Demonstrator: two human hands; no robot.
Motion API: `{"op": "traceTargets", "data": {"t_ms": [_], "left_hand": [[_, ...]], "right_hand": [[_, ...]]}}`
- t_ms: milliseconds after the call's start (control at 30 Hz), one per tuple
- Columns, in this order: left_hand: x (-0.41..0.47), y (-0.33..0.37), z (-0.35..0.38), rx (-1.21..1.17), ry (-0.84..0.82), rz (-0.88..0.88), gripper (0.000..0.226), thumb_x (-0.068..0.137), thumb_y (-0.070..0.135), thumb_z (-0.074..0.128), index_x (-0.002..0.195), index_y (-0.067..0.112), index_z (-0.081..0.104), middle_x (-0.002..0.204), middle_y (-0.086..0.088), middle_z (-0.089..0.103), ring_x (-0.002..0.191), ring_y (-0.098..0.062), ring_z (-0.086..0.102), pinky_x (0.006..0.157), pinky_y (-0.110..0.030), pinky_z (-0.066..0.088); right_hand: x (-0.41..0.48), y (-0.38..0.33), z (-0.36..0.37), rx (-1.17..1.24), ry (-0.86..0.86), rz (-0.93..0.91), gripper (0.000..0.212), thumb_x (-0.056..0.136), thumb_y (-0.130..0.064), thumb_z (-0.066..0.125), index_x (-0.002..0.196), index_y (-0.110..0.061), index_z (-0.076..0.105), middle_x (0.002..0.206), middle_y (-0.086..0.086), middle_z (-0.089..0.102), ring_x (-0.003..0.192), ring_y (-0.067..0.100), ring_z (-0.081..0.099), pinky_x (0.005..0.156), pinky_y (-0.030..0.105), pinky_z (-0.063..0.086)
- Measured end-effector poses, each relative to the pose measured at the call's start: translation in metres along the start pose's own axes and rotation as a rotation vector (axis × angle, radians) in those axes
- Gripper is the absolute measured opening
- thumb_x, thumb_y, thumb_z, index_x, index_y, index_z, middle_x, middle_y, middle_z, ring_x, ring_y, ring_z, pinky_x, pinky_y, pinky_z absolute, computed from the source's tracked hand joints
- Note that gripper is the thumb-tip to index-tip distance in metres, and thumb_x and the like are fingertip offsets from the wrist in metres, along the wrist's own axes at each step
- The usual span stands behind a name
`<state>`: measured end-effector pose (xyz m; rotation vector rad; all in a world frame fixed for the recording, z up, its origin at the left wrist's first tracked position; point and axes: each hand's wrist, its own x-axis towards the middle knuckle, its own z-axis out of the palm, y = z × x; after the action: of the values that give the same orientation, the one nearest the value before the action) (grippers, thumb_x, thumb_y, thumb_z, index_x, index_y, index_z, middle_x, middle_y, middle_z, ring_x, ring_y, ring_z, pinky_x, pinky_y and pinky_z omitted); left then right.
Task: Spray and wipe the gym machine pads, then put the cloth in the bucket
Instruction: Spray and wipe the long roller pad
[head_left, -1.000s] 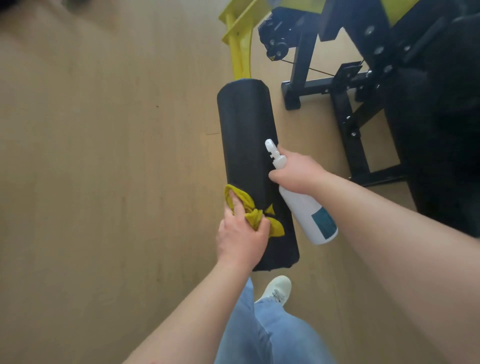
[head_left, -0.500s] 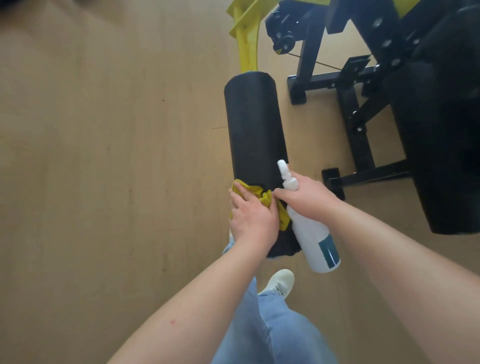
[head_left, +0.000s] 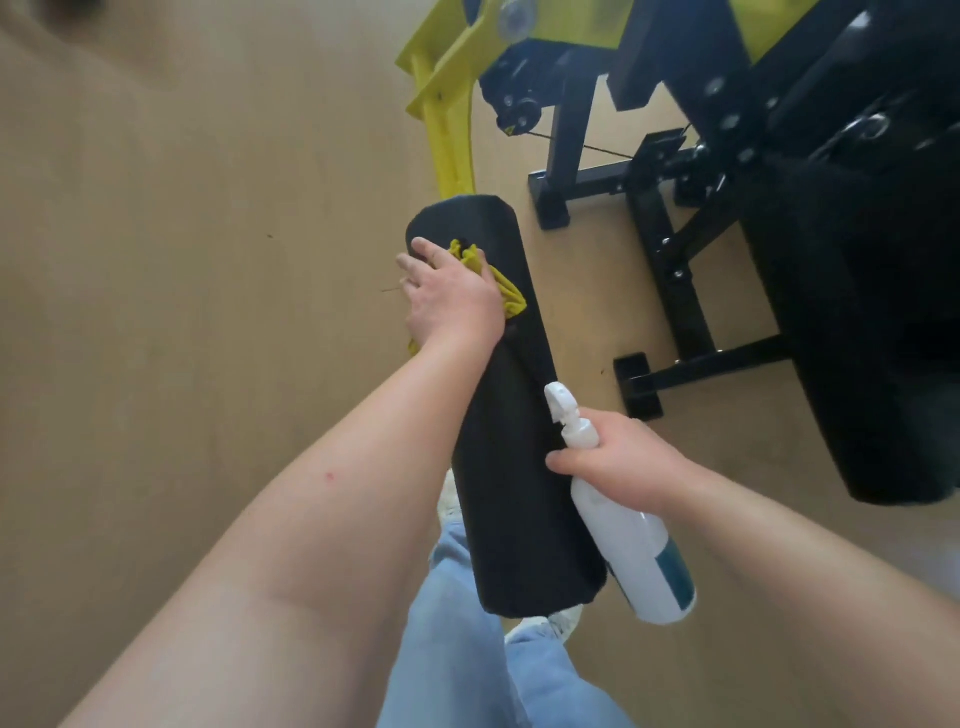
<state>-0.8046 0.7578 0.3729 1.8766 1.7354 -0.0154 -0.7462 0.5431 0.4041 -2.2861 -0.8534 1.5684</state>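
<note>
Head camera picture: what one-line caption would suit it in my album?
Left hand presses a yellow cloth on the far end of a black roller pad; right hand holds a spray bottle.

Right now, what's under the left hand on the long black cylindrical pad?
A crumpled yellow cloth, which the left hand presses onto the long black cylindrical pad near its far end. Its edges show beside the fingers and palm; the part beneath the palm is covered.
</note>
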Motion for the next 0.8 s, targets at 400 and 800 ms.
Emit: {"op": "traceTargets", "data": {"t_ms": [400,800], "left_hand": [[0.034,0.023,-0.023,0.350,-0.074,0.393,0.065,0.102,0.055,0.040,0.160,0.045,0.011,0.171,-0.004,-0.017,0.155,-0.041,-0.017,0.113,-0.077,0.018],[-0.096,-0.071,-0.013,-0.199,-0.262,0.198,0.072,0.106,0.046,0.047,0.158,0.053,-0.002,0.172,-0.007,-0.011,0.156,-0.036,0.015,0.121,-0.046,0.026]], "right_hand": [[-0.011,-0.008,-0.001,0.051,-0.002,0.055,0.038,0.088,-0.035,0.065,0.123,-0.045,0.053,0.092,-0.012,0.067,0.093,0.025,0.069,0.071,0.031,0.050],[-0.052,-0.039,0.013,-0.057,-0.024,-0.048,0.084,0.089,-0.040,0.059,0.164,-0.041,0.021,0.113,-0.002,0.062,0.091,0.016,0.061,0.068,0.028,0.046]]}}
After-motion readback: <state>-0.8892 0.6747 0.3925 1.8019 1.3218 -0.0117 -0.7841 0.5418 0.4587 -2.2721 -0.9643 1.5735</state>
